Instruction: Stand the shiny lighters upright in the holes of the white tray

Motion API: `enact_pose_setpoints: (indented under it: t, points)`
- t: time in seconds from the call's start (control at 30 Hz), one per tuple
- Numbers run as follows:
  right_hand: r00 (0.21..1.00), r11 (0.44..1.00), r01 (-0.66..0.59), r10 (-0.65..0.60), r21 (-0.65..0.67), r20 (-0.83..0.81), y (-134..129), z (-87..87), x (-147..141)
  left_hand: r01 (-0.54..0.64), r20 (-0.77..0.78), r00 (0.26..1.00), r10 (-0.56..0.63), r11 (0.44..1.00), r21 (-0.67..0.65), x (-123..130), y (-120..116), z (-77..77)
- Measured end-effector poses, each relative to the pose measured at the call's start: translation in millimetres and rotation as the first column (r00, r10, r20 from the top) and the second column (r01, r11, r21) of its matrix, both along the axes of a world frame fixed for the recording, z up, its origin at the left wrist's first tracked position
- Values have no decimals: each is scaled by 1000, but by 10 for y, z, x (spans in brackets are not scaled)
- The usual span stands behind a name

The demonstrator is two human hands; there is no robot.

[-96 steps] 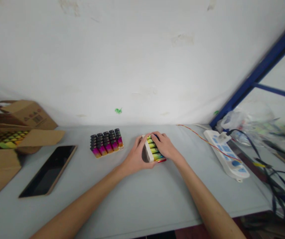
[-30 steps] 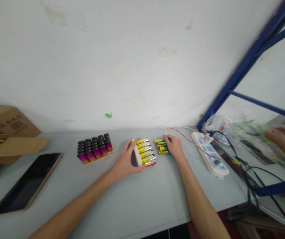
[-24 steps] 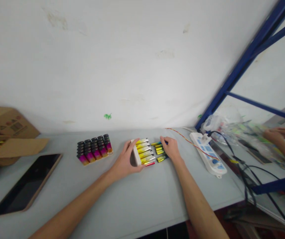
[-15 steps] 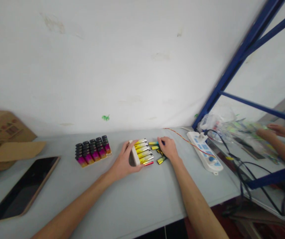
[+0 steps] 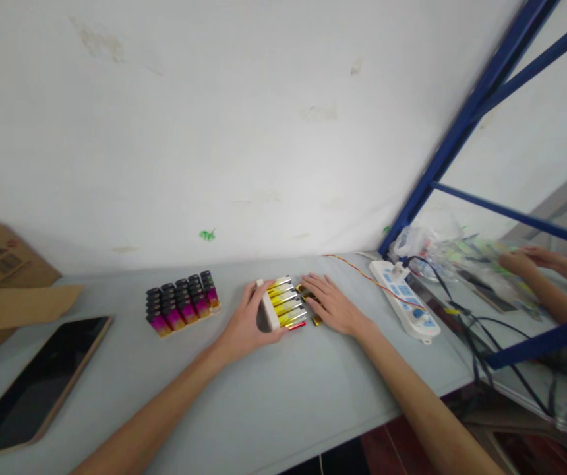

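Note:
My left hand [image 5: 246, 323] is wrapped round a white tray [image 5: 268, 307], thumb and fingers on its ends. Yellow-and-clear lighters [image 5: 285, 300] with silvery tops lie in rows in the tray, their tops facing right. A red piece [image 5: 297, 325] shows at their near edge. Just right of these tops, my right hand [image 5: 335, 307] lies flat, its fingers stretched out over a few small gold-and-black pieces [image 5: 318, 320]. The palm and fingers partly hide those pieces, so their kind is unclear. Left of my left hand stands a block of purple-and-orange lighters [image 5: 184, 305] with black tops.
A dark tablet-like device [image 5: 41, 376] and an open cardboard box [image 5: 11, 264] are at the left. To the right lie a white power strip [image 5: 405, 300], cables [image 5: 466, 320] and a blue metal frame [image 5: 454, 142]. Beyond it, another person's hands [image 5: 525, 260] are among plastic bags.
My right hand has gone from curled fingers at the small loose pieces to spread flat over them, covering more of them. My left hand keeps its hold on the tray.

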State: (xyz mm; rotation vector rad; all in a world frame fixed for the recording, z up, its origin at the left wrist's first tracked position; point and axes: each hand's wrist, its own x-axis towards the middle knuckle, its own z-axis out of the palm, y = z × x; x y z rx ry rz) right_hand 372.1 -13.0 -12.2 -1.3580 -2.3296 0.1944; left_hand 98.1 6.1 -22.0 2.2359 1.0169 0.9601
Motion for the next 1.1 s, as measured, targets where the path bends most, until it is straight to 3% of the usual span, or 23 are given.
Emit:
enact_pose_setpoints:
  t: [0.23,0.53,0.67,0.8,0.93,1.1]
  points:
    - [986,981,165,-168,102,22,377,-142,-41,5,40,999,-6,1000,9,3,24,-23]
    - [988,982,152,-148,114,-41,450,-160,-10,-4,25,1000,5,1000,-29,-3,4,7]
    - [949,942,264,-215,208,-230,383,-47,-227,7,38,999,-5,999,-33,-5,23,-19]
    - [909,941,304,-238,151,-342,346,60,-610,6,41,999,-5,1000,-19,-4,38,-52]
    - [943,947,315,-305,64,-130,338,43,-887,-2,37,999,3,999,-37,-1,32,-50]
    - [975,975,222,-223,27,17,302,10,-926,3,54,999,0,999,-43,-7,18,-35]
